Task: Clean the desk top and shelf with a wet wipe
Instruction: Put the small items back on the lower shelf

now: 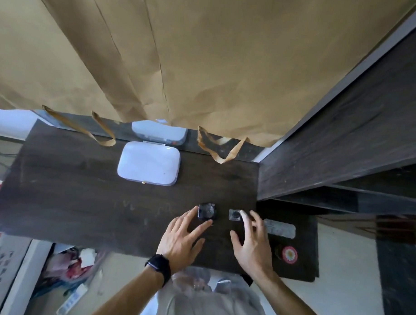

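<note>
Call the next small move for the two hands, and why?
Probably close each hand on the small jar in front of it and lift both off: the left hand reaches the dark jar, the right hand the clear jar. Both hands are open, no wipe is held, and the jars sit on the desk top.

I count two small dark jars, one (207, 211) by my left hand (183, 236) and one (235, 215) by my right hand (253, 241). There are two white cases (149, 163) (159, 132), one flat grey packet (279, 228), and one red-lidded container (289, 254).
</note>
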`<state>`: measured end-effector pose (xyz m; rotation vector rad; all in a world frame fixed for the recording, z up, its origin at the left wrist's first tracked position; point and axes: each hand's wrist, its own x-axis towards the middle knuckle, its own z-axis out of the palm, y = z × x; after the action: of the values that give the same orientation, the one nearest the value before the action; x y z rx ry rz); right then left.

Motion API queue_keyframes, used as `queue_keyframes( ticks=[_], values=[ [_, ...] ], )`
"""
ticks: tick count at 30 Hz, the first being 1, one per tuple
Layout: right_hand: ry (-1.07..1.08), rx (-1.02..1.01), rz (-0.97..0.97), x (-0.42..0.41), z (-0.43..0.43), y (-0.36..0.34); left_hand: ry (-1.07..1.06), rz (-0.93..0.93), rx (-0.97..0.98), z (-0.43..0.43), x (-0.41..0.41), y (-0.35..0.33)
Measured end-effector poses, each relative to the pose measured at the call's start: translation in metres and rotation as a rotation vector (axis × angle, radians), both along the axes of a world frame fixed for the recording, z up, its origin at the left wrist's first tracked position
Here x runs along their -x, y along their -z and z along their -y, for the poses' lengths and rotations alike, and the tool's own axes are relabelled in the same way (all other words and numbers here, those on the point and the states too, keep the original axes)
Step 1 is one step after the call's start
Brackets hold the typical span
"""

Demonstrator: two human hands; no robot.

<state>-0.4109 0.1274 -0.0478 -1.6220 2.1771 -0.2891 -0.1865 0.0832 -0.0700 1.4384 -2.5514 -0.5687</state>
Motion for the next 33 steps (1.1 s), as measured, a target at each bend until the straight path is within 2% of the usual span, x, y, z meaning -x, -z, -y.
queue_keyframes(
  ticks=[3,6,15,26,33],
  values=[
    [-0.155,-0.064,-0.089,-0.001,-0.014,0.000,0.066,0.112,-0.012,-0.007,0.004,0.002],
    [-0.202,-0.187,-0.100,-0.006,-0.015,0.005,0.042,0.157,-0.036,-0.003,0.009,0.000],
    [-0.182,-0.232,-0.155,-0.011,0.019,0.008,0.046,0.214,-0.090,0.033,0.031,-0.002],
    [-0.035,-0.316,0.003,0.013,0.140,-0.008,0.069,0.307,-0.134,0.137,0.097,-0.013],
    [-0.025,-0.321,0.024,0.016,0.148,-0.002,0.064,0.328,-0.168,0.141,0.103,-0.014]
  ],
)
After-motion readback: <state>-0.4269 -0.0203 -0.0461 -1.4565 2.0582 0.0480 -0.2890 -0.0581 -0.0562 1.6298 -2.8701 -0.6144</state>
